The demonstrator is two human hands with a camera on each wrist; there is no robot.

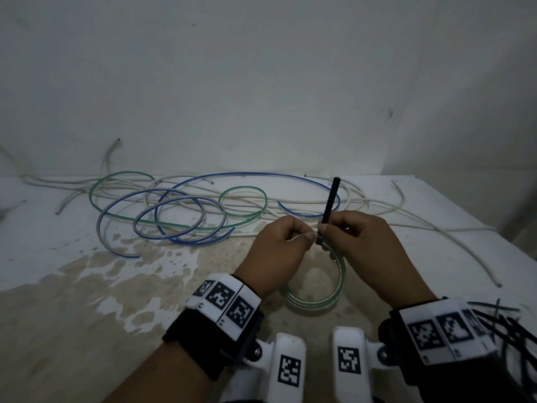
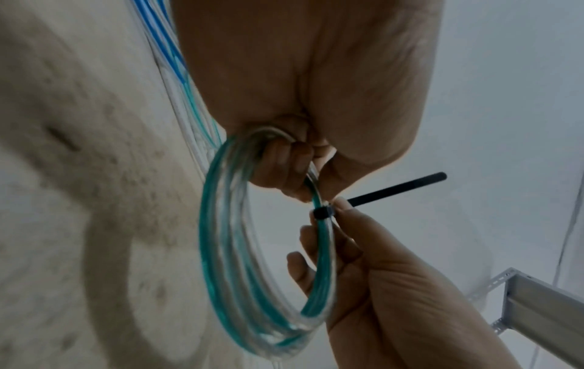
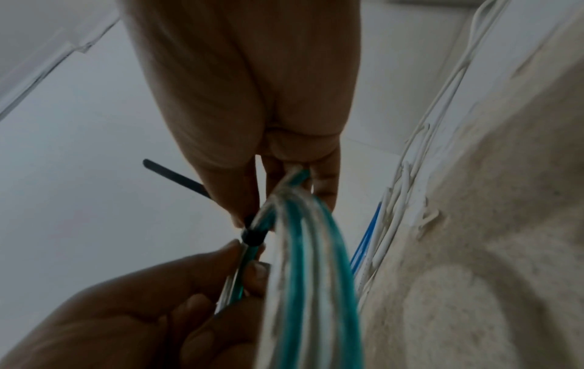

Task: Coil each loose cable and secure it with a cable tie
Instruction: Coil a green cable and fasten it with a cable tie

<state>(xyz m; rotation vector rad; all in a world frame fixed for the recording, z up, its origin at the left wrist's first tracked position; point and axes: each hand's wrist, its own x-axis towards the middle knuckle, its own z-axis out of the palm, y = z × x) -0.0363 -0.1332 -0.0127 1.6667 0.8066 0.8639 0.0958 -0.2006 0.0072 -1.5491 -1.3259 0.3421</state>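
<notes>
A coil of green-striped clear cable (image 1: 325, 295) hangs between my hands above the table. My left hand (image 1: 306, 237) pinches the coil's top strands; its curled fingers (image 2: 284, 162) hook through the coil (image 2: 240, 274). A black cable tie (image 1: 329, 205) is looped round the strands, its head (image 2: 322, 213) tight against them and its tail (image 2: 398, 187) sticking out. My right hand (image 1: 325, 228) pinches the tie right at the head (image 3: 252, 236), with its other fingers behind the coil (image 3: 303, 287). The left hand (image 3: 246, 262) holds the strands just beside the head.
Loose blue (image 1: 255, 181), green (image 1: 244, 205) and white cables (image 1: 436, 228) lie tangled along the back of the stained table (image 1: 87, 315), against a white wall. Several spare black cable ties (image 1: 505, 324) lie at the right front. The table's right edge (image 1: 523, 242) is near.
</notes>
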